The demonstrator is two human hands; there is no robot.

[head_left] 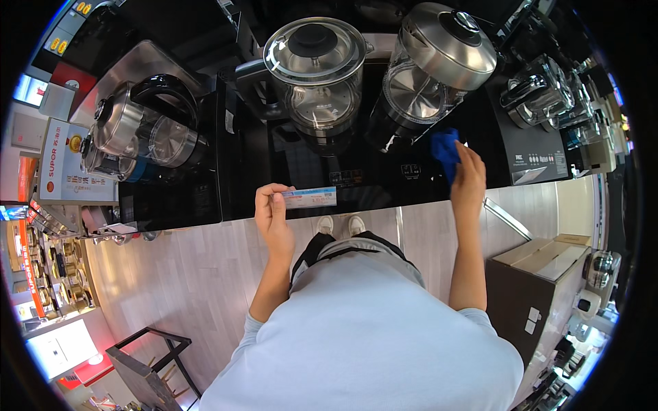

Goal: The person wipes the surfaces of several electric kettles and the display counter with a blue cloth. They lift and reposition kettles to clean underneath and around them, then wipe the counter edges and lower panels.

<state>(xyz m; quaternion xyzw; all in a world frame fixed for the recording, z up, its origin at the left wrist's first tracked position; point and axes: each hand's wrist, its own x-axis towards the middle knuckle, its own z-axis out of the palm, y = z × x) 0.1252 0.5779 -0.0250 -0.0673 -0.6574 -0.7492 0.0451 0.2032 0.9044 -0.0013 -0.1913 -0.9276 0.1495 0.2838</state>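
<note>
Between the thumb and fingers of my left hand is a printed price tag, held at the front edge of a glossy black counter. My right hand grips a blue cloth, which touches the black surface or hovers just over it; I cannot tell which. Behind the cloth stands a glass kettle with a steel lid. To its left is another glass kettle with a black knob and side handle. Touch-control markings show on the black surface in front of them.
At the left stand more glass kettles beside a sign board bearing writing. Several glass vessels line the right end. A large dark box rests behind me at right, and a black-framed stool at lower left.
</note>
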